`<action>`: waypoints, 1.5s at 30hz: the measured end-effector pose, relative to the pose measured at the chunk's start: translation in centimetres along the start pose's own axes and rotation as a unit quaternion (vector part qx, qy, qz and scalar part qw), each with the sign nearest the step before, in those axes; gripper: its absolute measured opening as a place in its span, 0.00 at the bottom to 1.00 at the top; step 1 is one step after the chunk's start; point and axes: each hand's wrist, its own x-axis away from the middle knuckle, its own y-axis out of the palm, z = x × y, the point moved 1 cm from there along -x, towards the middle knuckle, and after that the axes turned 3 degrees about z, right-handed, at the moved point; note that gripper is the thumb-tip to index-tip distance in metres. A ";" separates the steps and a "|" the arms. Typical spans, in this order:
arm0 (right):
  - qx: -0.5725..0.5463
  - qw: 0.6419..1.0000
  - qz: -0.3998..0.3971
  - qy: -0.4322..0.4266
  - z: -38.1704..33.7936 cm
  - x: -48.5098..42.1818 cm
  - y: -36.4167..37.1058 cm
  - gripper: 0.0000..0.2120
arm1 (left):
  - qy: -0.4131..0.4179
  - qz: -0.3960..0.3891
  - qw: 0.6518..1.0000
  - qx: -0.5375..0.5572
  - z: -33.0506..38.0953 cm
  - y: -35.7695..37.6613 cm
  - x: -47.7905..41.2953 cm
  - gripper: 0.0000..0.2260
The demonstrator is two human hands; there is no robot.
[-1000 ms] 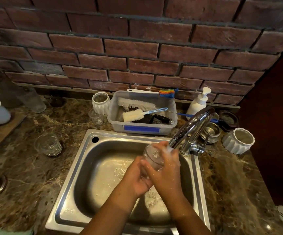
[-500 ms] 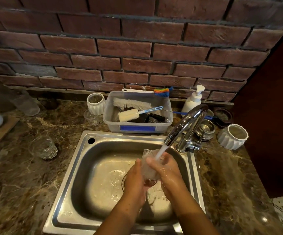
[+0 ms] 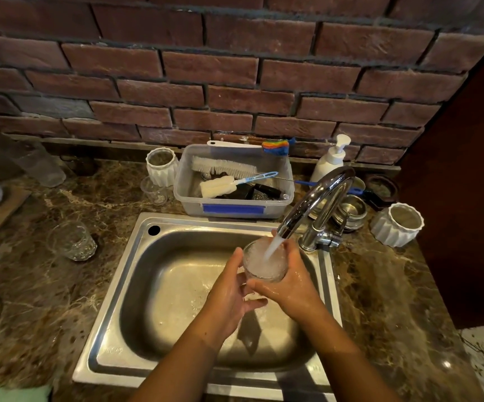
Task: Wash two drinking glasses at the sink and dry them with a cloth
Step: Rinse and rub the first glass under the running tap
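The clear round glass (image 3: 264,261) now stands upright under the chrome faucet (image 3: 316,203), higher than half a second ago, and the stream foams white inside. The right hand (image 3: 290,282) wraps it; the left hand (image 3: 232,291) cups its base. Left of the faucet, beside the steel sink (image 3: 147,285), a second ribbed glass (image 3: 72,240) waits on marble.

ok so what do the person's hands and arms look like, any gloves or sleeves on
No gloves and no sleeves: the left hand and the right hand are bare, as are both forearms as far as the picture's lower edge. No rings, watch or bracelets show. Both hands glisten with water.
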 end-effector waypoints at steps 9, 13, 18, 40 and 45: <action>-0.014 1.000 -0.016 -0.013 0.7 0.3 0.1 0.48 | 0.034 0.002 0.998 -0.051 0.7 -0.6 -0.2 0.30; -0.003 1.000 -0.013 -0.012 1.0 0.2 -0.2 0.48 | 0.037 -0.003 0.997 -0.061 0.4 -0.7 -0.4 0.28; 0.009 1.000 -0.002 -0.026 1.2 -0.2 -0.7 0.48 | 0.045 0.013 0.996 -0.070 0.7 -0.3 -0.4 0.27; -0.067 0.996 -0.029 0.043 2.3 0.9 0.4 0.45 | 0.084 -0.001 0.988 -0.133 -0.8 -1.1 -1.8 0.30; -0.175 0.979 -0.020 0.104 4.5 1.3 1.8 0.53 | 0.072 0.024 0.984 -0.158 -2.0 -1.4 -2.0 0.28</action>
